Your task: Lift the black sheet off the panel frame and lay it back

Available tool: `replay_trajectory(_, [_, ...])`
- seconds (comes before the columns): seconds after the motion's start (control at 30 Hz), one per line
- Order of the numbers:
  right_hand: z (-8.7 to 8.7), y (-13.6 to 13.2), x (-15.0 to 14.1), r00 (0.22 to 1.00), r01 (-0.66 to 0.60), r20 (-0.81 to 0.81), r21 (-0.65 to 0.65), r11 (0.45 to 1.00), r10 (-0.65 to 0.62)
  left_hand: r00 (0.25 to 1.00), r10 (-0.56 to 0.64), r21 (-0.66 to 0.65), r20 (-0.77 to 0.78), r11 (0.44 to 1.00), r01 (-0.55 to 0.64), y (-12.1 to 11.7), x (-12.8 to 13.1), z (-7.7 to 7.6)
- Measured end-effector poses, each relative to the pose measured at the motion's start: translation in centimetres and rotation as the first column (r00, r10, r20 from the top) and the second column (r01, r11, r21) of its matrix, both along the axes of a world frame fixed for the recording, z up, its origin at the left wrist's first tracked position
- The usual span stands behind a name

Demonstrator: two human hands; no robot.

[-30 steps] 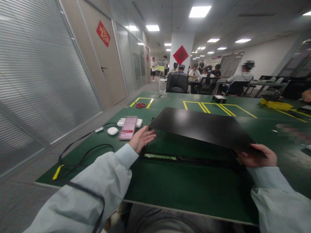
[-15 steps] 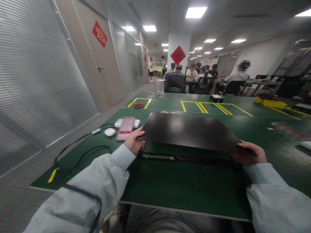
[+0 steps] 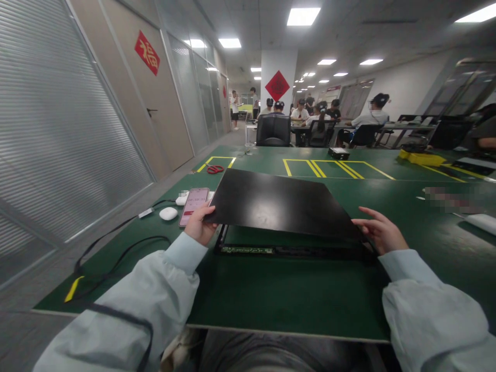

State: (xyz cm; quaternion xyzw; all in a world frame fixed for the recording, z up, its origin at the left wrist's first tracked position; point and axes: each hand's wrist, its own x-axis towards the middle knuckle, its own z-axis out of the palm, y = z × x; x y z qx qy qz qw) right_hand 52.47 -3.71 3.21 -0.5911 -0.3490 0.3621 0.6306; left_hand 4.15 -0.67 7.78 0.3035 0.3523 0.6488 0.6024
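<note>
A thin, glossy black panel (image 3: 271, 201) is held tilted above the green table. My left hand (image 3: 200, 225) is closed on its near left corner, thumb on top and fingers below. By the near right corner, my right hand (image 3: 382, 230) is open with fingers stretched out, the fingertips at or very close to the panel's edge. Under the panel lies a black rectangular frame (image 3: 321, 252), mostly hidden. A narrow green circuit board strip (image 3: 248, 250) shows along the frame's near side.
Left of the panel lie a phone (image 3: 189, 204), a white rounded case (image 3: 168, 213) and a black cable (image 3: 127, 258). Red-handled scissors (image 3: 215, 169), a small black box (image 3: 338, 153) and a yellow object (image 3: 422, 157) are farther back. People sit at tables beyond.
My left hand has gone from spread fingers to gripping the panel. My right hand has loosened from the right corner, its fingers now extended. The view has shifted slightly.
</note>
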Motion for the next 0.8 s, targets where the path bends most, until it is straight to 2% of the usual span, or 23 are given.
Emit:
replay_trajectory(0.23, [-0.3,0.0,-0.7,0.991,0.023,0.133,-0.016,1.000,-0.020,1.000,0.023,-0.026,0.004,0.999,-0.023,-0.1,0.0,-0.2])
replay_trajectory(0.53, [-1.4,0.6,-0.2,0.988,-0.035,0.152,-0.030,0.999,0.039,0.997,-0.022,0.035,-0.074,0.999,0.025,0.1,-0.2,-0.8])
replay_trajectory(0.67, [-1.8,0.7,0.5,0.982,-0.027,0.186,-0.051,0.998,0.036,0.995,-0.041,0.044,-0.092,0.998,0.045,0.1,0.1,-1.1])
replay_trajectory(0.8, [-2.0,0.7,0.9,0.973,0.021,0.229,-0.070,0.997,-0.004,0.988,-0.111,0.041,-0.111,0.992,0.116,0.0,0.4,-1.7])
